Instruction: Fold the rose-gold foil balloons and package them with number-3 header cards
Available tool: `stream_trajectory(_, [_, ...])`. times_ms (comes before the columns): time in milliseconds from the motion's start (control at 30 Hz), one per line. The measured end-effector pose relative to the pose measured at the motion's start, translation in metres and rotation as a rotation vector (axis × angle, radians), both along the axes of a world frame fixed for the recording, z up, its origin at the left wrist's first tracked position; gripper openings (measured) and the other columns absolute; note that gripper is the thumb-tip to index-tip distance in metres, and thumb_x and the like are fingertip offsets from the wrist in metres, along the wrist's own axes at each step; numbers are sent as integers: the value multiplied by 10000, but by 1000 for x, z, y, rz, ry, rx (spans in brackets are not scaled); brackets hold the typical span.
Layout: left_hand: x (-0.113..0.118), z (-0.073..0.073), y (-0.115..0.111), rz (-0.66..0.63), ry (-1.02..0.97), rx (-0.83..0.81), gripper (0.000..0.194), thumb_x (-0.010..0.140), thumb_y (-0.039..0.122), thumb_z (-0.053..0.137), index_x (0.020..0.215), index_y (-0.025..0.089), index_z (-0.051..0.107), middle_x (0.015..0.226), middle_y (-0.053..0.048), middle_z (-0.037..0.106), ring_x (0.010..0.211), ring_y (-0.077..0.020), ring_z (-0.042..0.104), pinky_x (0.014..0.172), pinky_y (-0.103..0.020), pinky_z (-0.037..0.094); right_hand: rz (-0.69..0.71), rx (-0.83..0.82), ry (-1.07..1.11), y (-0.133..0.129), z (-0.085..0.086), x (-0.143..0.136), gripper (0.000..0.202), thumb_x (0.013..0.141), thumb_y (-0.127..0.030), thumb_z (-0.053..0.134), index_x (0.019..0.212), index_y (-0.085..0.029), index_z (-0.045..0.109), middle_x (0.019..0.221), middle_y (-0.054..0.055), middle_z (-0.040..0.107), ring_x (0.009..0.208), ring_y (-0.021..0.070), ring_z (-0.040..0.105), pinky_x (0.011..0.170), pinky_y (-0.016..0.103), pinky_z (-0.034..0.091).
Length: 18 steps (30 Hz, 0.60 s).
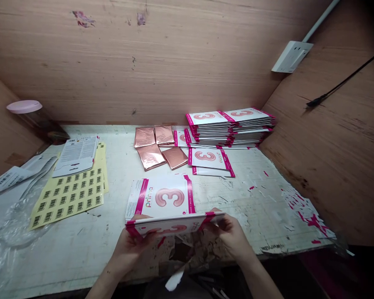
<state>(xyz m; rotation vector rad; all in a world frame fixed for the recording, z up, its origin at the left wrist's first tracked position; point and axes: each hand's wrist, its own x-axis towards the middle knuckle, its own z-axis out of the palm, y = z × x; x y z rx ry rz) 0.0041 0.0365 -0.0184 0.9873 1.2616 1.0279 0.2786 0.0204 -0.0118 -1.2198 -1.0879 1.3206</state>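
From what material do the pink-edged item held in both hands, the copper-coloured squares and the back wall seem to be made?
Pink-edged item: probably thin printed card, smooth; its edges look straight and stiff.
Copper-coloured squares: likely metallic film or foil, glossy; they show bright reflections and creases.
Back wall: seemingly plywood, dull; grain-like lines run across it.

A white printed card (182, 228), with a magenta band at either end, was held lengthwise between the left hand (137, 237) and the right hand (226, 230). It tilted steeply near the counter's (112, 257) front edge, its face foreshortened, showing a rose-pink balloon-like figure 3 and "prima" lettering towards the right end.
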Motion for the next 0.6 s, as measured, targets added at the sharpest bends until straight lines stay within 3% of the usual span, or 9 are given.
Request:
stream_trajectory(133, [2, -6, 2, -1, 10, -4, 318, 614, 375, 869, 846, 188, 758, 961, -92, 777, 957, -322, 715, 881, -421, 587, -51, -42, 101, 2, -10, 0, 265, 715, -357, 815, 914, -213, 714, 908, 48, 735, 851, 224, 669, 819, 351, 546])
stream_trajectory(333, [9, 8, -2, -17, -58, -64, 541, 679, 344, 844, 1151, 164, 650, 1113, -115, 741, 1044, -298, 693, 898, -386, 580, 27, -252, 326, 1, 8, 6, 384, 708, -314, 842, 1036, -180, 694, 970, 75, 757, 871, 243, 710, 834, 401, 570])
stream_trajectory(600, [10, 15, -3, -82, -162, -176, 502, 716, 331, 827, 1141, 156, 626, 1126, -120, 736, 1022, -285, 702, 858, -350, 590, 88, -420, 554, -11, 18, 10, 425, 728, -290, 829, 1112, -179, 687, 1066, 115, 745, 1004, 288, 701, 908, 455, 549])
